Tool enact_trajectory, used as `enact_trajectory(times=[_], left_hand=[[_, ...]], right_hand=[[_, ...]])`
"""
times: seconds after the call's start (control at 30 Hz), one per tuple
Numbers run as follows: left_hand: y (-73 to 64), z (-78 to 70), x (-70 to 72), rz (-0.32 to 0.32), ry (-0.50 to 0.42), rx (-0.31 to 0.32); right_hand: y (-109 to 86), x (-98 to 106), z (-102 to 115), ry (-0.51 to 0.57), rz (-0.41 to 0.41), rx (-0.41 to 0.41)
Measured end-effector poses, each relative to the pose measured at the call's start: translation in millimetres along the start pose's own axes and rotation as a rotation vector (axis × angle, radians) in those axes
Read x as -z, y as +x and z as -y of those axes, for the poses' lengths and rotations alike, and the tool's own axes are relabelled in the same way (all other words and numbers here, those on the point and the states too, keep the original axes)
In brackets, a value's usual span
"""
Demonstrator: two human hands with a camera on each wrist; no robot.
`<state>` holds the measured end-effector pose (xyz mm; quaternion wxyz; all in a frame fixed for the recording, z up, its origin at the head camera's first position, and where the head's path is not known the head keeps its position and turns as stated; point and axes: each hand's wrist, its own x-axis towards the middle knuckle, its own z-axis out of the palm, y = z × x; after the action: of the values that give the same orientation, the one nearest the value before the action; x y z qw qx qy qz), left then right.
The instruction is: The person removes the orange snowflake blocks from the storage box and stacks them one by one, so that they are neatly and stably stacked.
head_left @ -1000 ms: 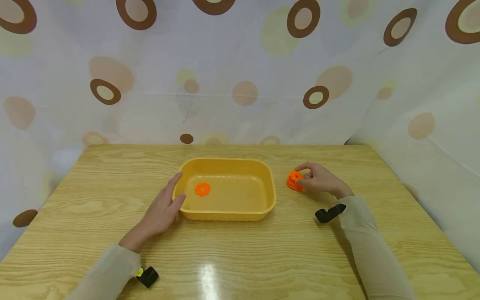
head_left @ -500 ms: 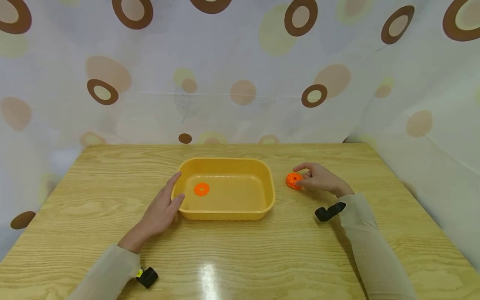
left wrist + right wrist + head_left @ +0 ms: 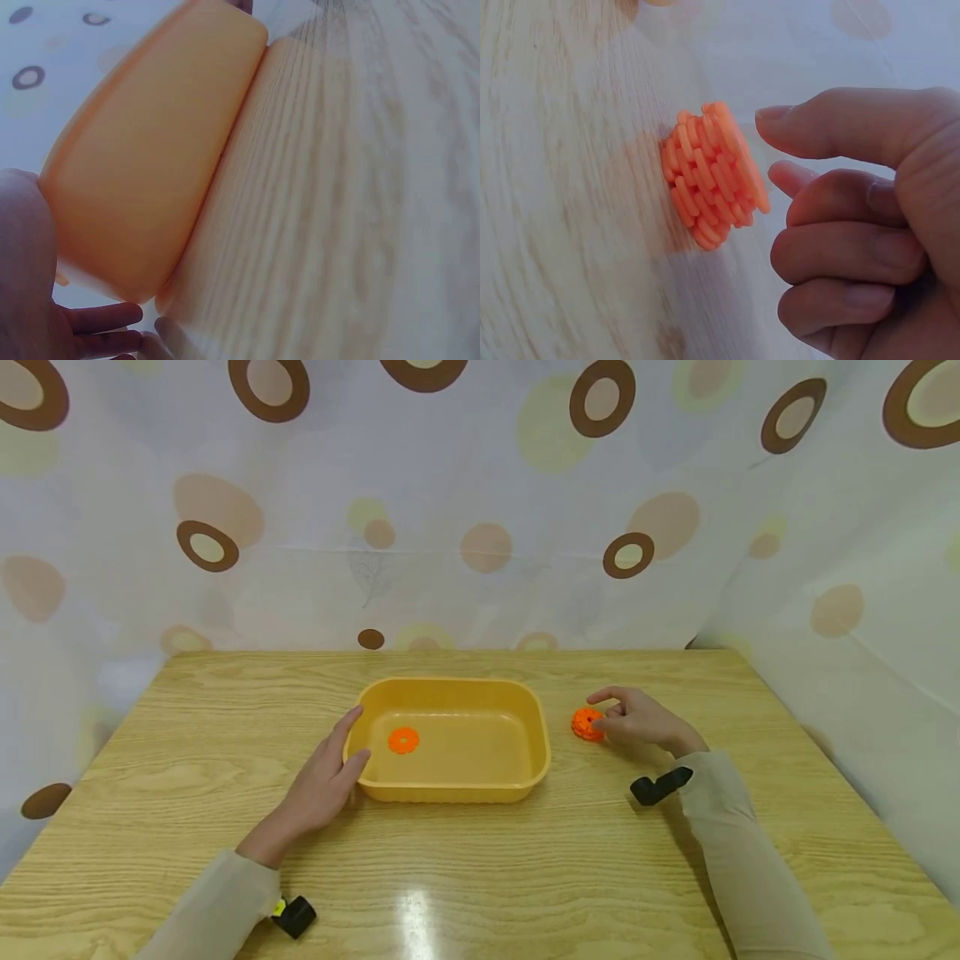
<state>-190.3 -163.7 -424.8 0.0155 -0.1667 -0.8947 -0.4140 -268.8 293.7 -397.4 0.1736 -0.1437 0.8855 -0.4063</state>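
Observation:
My left hand (image 3: 318,781) holds the left end of a yellow plastic basin (image 3: 450,795), its thumb over the rim; in the left wrist view the lower fingers (image 3: 105,319) lie beside the outer wall. Inside the basin lies one orange flower-shaped disc (image 3: 403,740). To the basin's right stands a stack of similar orange discs (image 3: 712,176) on the table. My right hand (image 3: 637,720) is just right of the stack, thumb and index finger apart and the other fingers curled. The right wrist view shows a gap between the fingertips and the top disc.
A wood-grain table (image 3: 480,877) carries everything. Behind it and at the right hangs a pale curtain (image 3: 450,468) with brown and beige circles. Each sleeve bears a small black camera (image 3: 660,787) at the wrist.
One second ago the top disc was tilted up at the right fingers; now it lies flat on the stack, and the fingers are off it. The left hand and basin have stayed put.

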Motion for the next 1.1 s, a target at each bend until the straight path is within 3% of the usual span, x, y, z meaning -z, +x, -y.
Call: enact_trajectory(times=[0.47, 0.87, 1.1], left_hand=[[0.0, 0.2, 0.1, 0.001, 0.011, 0.004], [1.4, 2.5, -4.5, 0.0, -0.021, -0.018], [0.3, 2.1, -0.6, 0.005, 0.001, 0.006]], right_hand=[[2.2, -3.4, 3.1, -0.004, -0.011, -0.001], [5.3, -5.9, 12.0, 0.011, -0.02, 0.051], [11.0, -10.9, 22.2, 0.002, -0.041, 0.086]])
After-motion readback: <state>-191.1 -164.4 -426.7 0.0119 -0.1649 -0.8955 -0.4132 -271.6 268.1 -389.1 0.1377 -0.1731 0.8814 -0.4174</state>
